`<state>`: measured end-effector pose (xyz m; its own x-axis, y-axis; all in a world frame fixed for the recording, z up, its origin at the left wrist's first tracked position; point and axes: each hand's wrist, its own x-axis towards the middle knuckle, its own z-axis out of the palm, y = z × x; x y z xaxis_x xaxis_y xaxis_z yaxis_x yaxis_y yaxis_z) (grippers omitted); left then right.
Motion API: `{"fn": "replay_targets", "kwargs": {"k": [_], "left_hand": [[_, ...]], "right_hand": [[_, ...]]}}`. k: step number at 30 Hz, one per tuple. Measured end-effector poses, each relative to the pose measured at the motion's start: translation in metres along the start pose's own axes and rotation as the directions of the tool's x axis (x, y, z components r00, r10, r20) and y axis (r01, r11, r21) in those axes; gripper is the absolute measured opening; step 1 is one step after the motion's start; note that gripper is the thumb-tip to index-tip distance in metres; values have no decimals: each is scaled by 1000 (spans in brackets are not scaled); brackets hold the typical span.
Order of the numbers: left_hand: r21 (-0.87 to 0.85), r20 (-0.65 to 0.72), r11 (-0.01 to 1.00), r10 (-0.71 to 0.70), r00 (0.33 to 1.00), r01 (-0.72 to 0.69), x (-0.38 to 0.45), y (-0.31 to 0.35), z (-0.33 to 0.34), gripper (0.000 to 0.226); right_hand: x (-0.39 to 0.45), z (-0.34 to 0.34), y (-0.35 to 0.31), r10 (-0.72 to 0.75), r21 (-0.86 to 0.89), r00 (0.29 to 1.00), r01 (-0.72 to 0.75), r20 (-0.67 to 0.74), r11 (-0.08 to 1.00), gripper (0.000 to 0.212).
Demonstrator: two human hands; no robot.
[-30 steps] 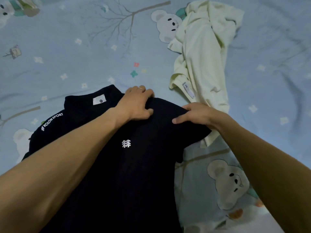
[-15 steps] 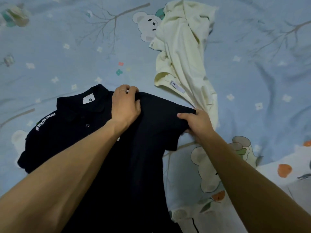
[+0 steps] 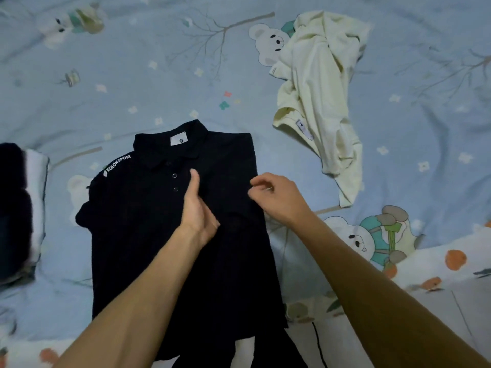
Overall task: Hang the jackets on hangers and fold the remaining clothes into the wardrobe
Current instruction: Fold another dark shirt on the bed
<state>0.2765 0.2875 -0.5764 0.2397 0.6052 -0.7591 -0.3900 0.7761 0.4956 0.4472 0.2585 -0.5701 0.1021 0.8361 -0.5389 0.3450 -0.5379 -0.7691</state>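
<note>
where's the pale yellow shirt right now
In the head view, the pale yellow shirt lies crumpled on the blue bedsheet at upper right, beyond the right hand and right of the black polo shirt.

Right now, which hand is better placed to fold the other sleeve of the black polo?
Probably left. The unfolded sleeve lies on the black polo's left side; the left hand is nearer, while the right hand sits at the folded edge.

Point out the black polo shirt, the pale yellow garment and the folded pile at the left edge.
black polo shirt (image 3: 148,235): head view, on its chest left of the buttons.
pale yellow garment (image 3: 318,83): head view, on its crumpled middle.
folded pile (image 3: 16,208): head view, on the dark top layer.
</note>
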Motion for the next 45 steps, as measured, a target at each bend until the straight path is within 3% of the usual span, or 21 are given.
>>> {"fn": "replay_targets", "kwargs": {"k": [2, 4, 6, 10, 12, 14, 15, 17, 19, 20, 23, 25, 26, 27, 29, 32, 33, 36, 38, 41, 45], "left_hand": [[81, -58, 997, -12, 998, 16, 4, -4, -5, 64], [211, -198, 975, -21, 980, 64, 10, -10, -10, 45], [354, -324, 922, -34, 945, 154, 15, -16, -15, 42], [267, -363, 956, -21, 932, 125, 8, -27, -16, 25], [199, -373, 977, 3, 928, 77, 3, -32, -17, 14], [295, -380, 947, -8, 925, 129, -2, -41, -20, 15], [359, -377, 919, -16, 926, 162, -3, -44, -22, 14], [480, -370, 850, -27, 929, 217, -7, -50, -23, 20], [579, -376, 777, -15, 926, 248, -15, -55, -21, 26], [642, -381, 722, 11, 925, 256, -19, -58, -22, 33], [879, -249, 460, 215, 944, 127, -41, -72, -23, 42], [979, 78, 153, 326, 942, -134, -52, -79, -26, 31], [958, 282, -51, 305, 910, -281, -56, -81, -25, 20], [878, 460, -253, 216, 861, -406, -58, -81, -22, 15], [607, 642, -552, -84, 762, -572, -51, -85, -18, 47], [282, 626, -742, -339, 703, -608, -37, -91, -10, 69], [253, 611, -758, -357, 707, -602, -33, -95, -8, 69], [394, 590, -741, -249, 768, -543, -26, -101, -5, 65], [505, 591, -679, -179, 787, -534, -29, -107, -9, 65], [678, 610, -481, -54, 790, -556, -49, -113, -23, 63], [859, 497, -209, 119, 860, -468, -76, -97, -44, 32]], "right_hand": [[-8, 3, 21, 59, -129, 996, -67, -62, 989, 41], [-20, 13, 40, 126, -194, 992, -124, 1, 973, 60], [-29, 26, 50, 176, -220, 983, -160, 55, 962, 67], [-41, 45, 66, 147, -365, 989, -137, -1, 921, 28], [-47, 45, 76, 138, -288, 977, -181, -164, 940, 12], [-58, 45, 85, 206, -121, 928, -253, -310, 960, 22], [-63, 47, 86, 256, -39, 919, -280, -300, 959, 27], [-74, 53, 92, 342, 110, 932, -331, -117, 937, 25], [-88, 57, 96, 380, 155, 921, -389, 85, 908, 26], [-94, 57, 100, 375, 145, 921, -387, 103, 910, 28], [-115, 52, 112, 383, 223, 919, -355, -97, 908, 19], [-131, 54, 117, 380, 290, 917, -334, -119, 897, 12], [-140, 58, 118, 346, 265, 936, -319, -64, 910, 12], [-146, 62, 121, 311, 212, 950, -307, 14, 928, 19], [-159, 69, 133, 268, 83, 958, -277, 105, 957, 30], [-175, 63, 156, 285, 94, 957, -279, -60, 956, 15], [-181, 61, 166, 295, 106, 947, -283, -128, 953, 3], [-190, 60, 183, 296, -38, 945, -304, -140, 952, 29], [-192, 62, 185, 326, -115, 934, -343, -144, 932, 31], [-194, 58, 174, 335, -41, 899, -360, -280, 932, 13], [-185, 46, 128, 243, -52, 915, -274, -321, 960, 5]]}}
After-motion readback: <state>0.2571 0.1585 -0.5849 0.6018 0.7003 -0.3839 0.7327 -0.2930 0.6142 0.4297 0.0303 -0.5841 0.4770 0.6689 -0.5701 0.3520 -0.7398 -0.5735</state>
